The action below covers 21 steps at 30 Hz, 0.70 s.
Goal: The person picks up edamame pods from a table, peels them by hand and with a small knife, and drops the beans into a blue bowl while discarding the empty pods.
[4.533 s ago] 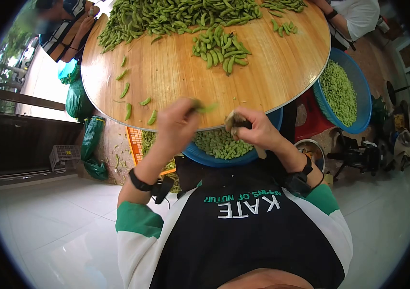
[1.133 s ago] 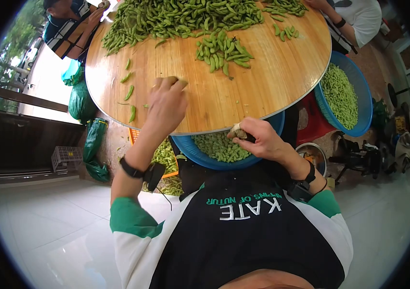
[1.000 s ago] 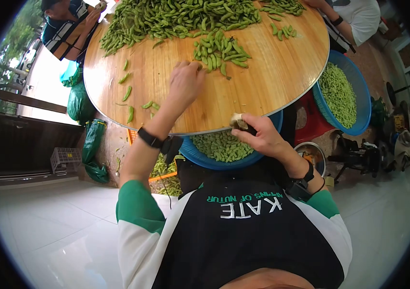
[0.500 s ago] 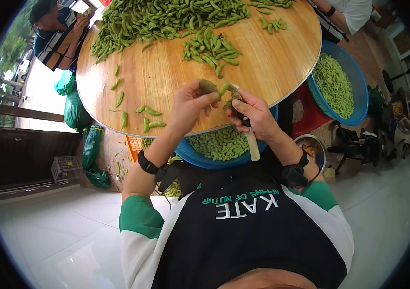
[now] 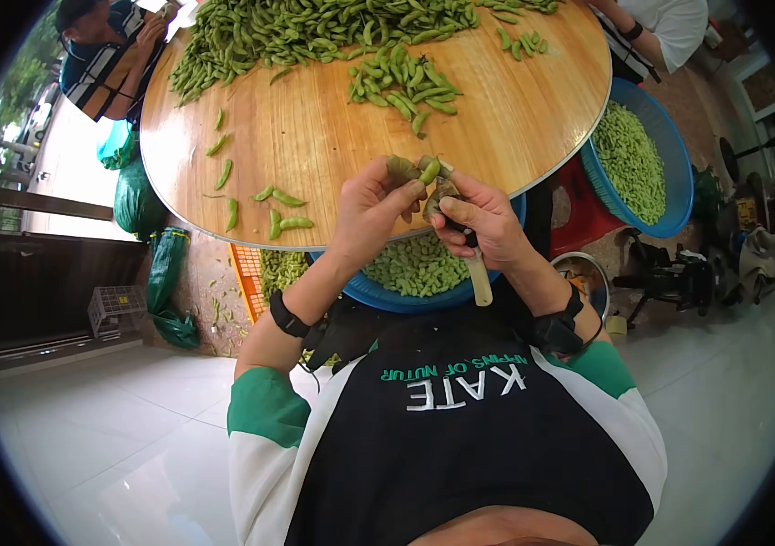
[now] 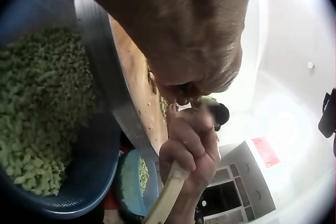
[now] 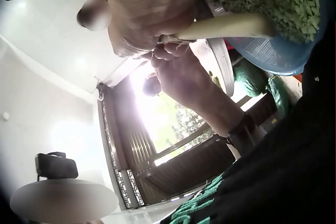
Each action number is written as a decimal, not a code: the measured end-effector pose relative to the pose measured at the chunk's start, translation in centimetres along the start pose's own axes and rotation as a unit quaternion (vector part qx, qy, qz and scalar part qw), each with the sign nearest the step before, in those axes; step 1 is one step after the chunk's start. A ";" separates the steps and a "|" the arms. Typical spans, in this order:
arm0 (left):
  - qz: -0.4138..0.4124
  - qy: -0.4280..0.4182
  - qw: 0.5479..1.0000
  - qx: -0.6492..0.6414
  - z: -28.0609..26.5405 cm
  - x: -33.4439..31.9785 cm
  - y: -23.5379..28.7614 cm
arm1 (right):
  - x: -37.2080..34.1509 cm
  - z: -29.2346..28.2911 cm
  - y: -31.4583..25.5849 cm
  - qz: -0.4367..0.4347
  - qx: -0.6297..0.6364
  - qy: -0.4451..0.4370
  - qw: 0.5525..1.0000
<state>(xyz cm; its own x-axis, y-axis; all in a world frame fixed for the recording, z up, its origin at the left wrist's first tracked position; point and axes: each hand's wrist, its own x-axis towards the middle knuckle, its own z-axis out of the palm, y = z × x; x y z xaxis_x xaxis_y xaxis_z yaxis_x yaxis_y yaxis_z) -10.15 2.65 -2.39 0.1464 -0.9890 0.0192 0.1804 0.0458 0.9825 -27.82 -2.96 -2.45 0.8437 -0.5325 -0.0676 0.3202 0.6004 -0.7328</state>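
Over the table's near edge, the left hand [image 5: 374,211] pinches a green pod [image 5: 429,171] between thumb and fingers. Close beside it, the right hand [image 5: 488,223] grips a tool with a pale handle [image 5: 479,280], which points down toward the body. Dark coverings show on fingertips of both hands. In the left wrist view the pale handle [image 6: 167,199] sticks out below the right hand [image 6: 190,145]. The right wrist view shows the handle [image 7: 231,26] too, with the left hand [image 7: 176,69] near the right. Beneath the hands a blue basket [image 5: 351,289] holds shelled beans.
A big heap of pods [image 5: 315,36] covers the far side of the round table [image 5: 269,136], with a smaller pile [image 5: 403,80] nearer and several loose pods at left. Another blue basket [image 5: 684,182] stands right, an orange crate [image 5: 246,278] lower left. Two people sit across.
The left hand has come back from the table to the right hand, now with a pod in its fingers. The right hand has turned, bringing the pale handle into view. More pods lie at the table's near left.
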 end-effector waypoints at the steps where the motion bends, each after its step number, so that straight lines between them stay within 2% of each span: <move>1: 0.000 0.001 1.000 0.000 0.0 0.0 -0.2 | 0.0 0.1 0.0 -0.001 -0.004 0.008 1.000; 4: 0.042 0.018 0.999 0.001 -0.1 0.1 -0.6 | 0.1 0.4 0.3 -0.014 -0.030 0.055 0.998; 6: -0.012 -0.032 0.996 -0.086 -0.4 0.1 -0.4 | 0.1 -0.1 0.1 -0.012 -0.030 0.053 0.998; 9: -0.039 -0.035 0.990 -0.130 -0.4 0.3 -0.3 | -0.2 -0.3 -0.3 -0.004 -0.032 0.043 0.999; 21: -0.007 -0.020 0.998 -0.066 -0.1 0.5 -1.0 | -0.4 -0.2 -0.2 -0.003 -0.024 0.010 1.000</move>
<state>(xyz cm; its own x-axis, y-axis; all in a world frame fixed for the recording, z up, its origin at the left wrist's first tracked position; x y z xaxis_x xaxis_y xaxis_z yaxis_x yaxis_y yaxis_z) -10.19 2.17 -3.34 0.1045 -0.9944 0.0156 0.3085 0.0473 0.9500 -28.30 -2.98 -2.42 0.8336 -0.5471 -0.0762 0.3033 0.5686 -0.7647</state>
